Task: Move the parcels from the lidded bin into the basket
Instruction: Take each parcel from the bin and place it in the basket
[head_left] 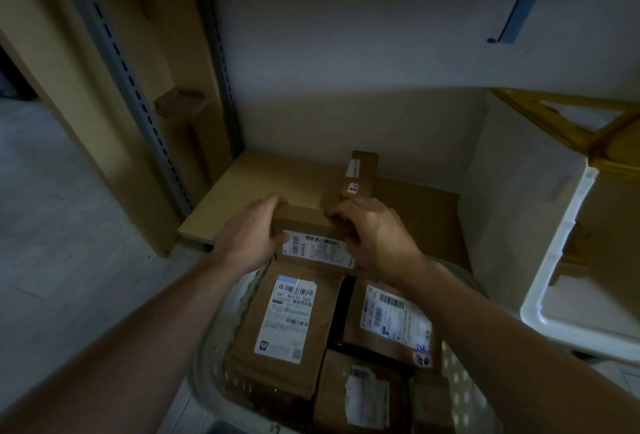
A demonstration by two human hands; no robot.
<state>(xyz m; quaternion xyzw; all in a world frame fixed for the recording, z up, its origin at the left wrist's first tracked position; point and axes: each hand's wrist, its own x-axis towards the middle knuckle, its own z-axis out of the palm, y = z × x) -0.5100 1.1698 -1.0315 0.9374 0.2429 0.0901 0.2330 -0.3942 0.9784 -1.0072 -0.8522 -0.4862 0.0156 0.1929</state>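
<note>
A brown cardboard parcel (311, 229) with a white barcode label sits at the far end of the white perforated basket (457, 381). My left hand (249, 236) grips its left end and my right hand (374, 236) grips its right end. Below it the basket holds several more brown parcels, among them a labelled one on the left (287, 323) and one on the right (388, 319). The white lidded bin (554, 281) stands at the right with its yellow lid (568, 122) raised; its inside is mostly out of view.
A low wooden shelf board (242, 198) lies beyond the basket, with a small upright carton (360, 174) and a flat cardboard sheet (422, 205) on it. A metal shelf upright (138, 94) and leaning cardboard stand at the left. Grey floor (69, 226) lies to the left.
</note>
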